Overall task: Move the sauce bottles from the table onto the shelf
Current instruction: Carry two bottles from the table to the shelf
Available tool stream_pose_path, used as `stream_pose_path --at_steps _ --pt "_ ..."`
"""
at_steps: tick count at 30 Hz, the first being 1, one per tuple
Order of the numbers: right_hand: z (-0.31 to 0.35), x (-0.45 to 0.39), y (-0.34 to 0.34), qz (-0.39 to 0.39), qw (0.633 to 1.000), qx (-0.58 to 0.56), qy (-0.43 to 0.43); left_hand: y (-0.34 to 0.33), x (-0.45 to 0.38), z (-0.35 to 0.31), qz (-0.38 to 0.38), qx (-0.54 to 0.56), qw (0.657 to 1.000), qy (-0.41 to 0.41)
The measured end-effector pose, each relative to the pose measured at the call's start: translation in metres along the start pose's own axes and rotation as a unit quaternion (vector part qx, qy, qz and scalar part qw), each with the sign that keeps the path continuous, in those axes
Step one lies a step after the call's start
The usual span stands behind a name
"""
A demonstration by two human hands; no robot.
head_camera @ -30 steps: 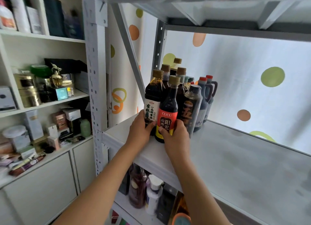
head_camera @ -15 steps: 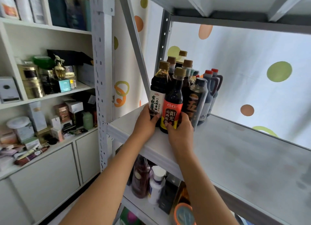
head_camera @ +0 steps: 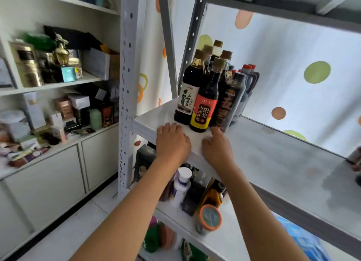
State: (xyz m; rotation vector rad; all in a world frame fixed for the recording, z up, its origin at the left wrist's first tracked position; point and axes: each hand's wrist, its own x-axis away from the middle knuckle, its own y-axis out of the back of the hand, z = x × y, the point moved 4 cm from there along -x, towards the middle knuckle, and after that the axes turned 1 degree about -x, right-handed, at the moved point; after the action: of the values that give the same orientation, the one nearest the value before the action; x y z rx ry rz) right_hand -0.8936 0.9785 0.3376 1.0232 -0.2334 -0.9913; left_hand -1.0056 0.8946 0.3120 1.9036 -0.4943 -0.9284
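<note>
Both hands were empty: our left hand (head_camera: 172,143) and right hand (head_camera: 216,149) lay loosely curled over the shelf (head_camera: 273,159) edge, just before the vinegar bottle (head_camera: 205,106) and soy sauce bottle (head_camera: 187,98). A careless brush could topple that crowded cluster.

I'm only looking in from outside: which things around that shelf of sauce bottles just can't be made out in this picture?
- Head view: back bottles show only caps; the front bottles hide the rest.
- Object at the right edge: cut off by the frame and blurred.
- Boxes on the left shelves: motion blur makes labels unreadable.
- Bottles on the lower shelf: tops hidden by the shelf board and the forearms.
- The table is not in view.
</note>
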Motion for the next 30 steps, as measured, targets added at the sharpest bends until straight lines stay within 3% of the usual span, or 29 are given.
stream_pose_path --at_steps 3,6,9,12,16,21,25,30 --pt "0.002 0.044 -0.007 0.032 0.974 0.203 0.1 0.003 0.028 -0.001 0.018 -0.018 0.999 -0.035" --pt "-0.004 0.078 -0.012 -0.003 0.956 0.262 0.13 0.008 0.065 -0.001 0.042 -0.033 0.998 -0.043" --pt "-0.008 0.111 -0.013 0.008 0.968 0.189 0.163 0.009 0.111 0.001 0.022 -0.118 0.992 -0.044" --pt "-0.003 0.147 -0.016 0.057 0.967 0.088 0.23 0.019 0.159 0.01 -0.009 -0.133 0.991 0.0" --pt "-0.01 0.192 -0.036 0.049 0.935 0.088 0.341 0.038 0.229 0.01 -0.025 -0.144 0.986 0.082" --pt "-0.011 0.265 -0.059 0.108 0.895 0.029 0.432 0.062 0.332 0.009 -0.035 -0.183 0.963 0.197" --pt "0.004 0.347 -0.063 0.191 0.848 -0.011 0.494 0.084 0.424 0.008 -0.013 -0.213 0.93 0.301" --pt "0.03 0.449 -0.055 0.235 0.79 -0.061 0.564 0.115 0.538 0.004 -0.003 -0.231 0.887 0.399"
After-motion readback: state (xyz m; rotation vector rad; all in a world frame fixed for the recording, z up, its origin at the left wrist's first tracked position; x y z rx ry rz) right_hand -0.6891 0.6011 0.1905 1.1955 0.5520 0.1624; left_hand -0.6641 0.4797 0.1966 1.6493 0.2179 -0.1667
